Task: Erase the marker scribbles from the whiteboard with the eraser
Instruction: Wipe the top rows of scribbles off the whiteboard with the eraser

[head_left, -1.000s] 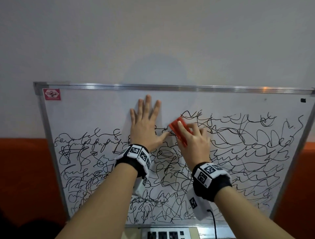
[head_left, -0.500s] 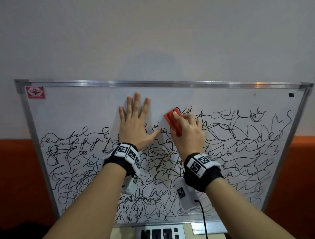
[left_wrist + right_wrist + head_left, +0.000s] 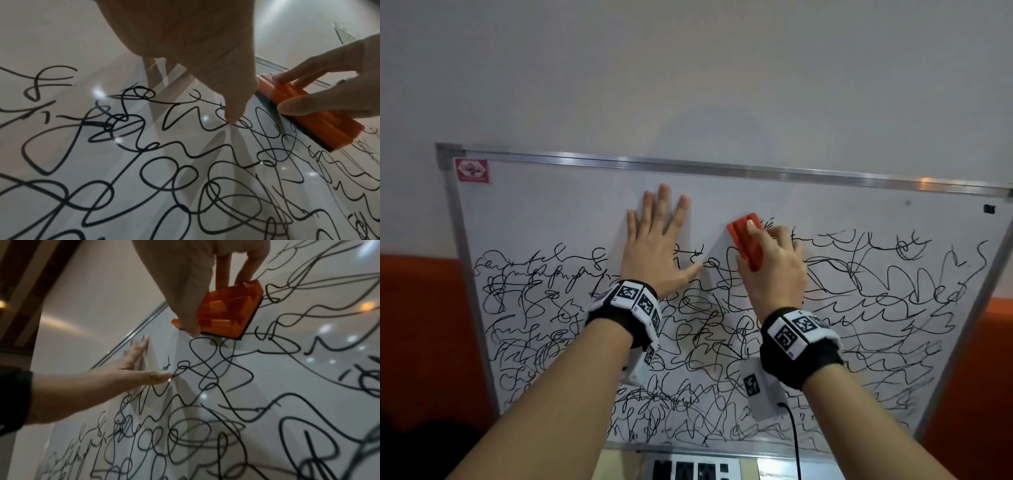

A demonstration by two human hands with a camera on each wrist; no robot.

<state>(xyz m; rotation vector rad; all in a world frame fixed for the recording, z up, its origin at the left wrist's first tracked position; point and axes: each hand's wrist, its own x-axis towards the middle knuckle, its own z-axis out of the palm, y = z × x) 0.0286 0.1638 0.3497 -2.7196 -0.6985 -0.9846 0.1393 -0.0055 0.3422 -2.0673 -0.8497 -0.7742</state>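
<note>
A framed whiteboard (image 3: 571, 198) leans against the wall, its lower two thirds thick with black marker scribbles (image 3: 859, 308). My left hand (image 3: 657, 246) lies flat on the board with fingers spread, thumb tip touching a loop (image 3: 234, 120). My right hand (image 3: 770, 270) grips an orange eraser (image 3: 744, 240) by its sides and presses its dark felt against the board at the top edge of the scribbles. The eraser (image 3: 304, 116) also shows in the left wrist view, and in the right wrist view the eraser (image 3: 226, 316) sits between thumb and fingers.
A red sticker (image 3: 472, 170) marks the board's top left corner and a small black magnet (image 3: 989, 208) sits at the top right. An orange band (image 3: 421, 325) runs along the wall behind. Below the board lies a white keyboard-like strip (image 3: 691, 469), crossed by a black cable (image 3: 796, 442).
My right hand has slid the eraser up and slightly right along the top of the scribbles. The left hand stays flat on the board. The head view has shifted.
</note>
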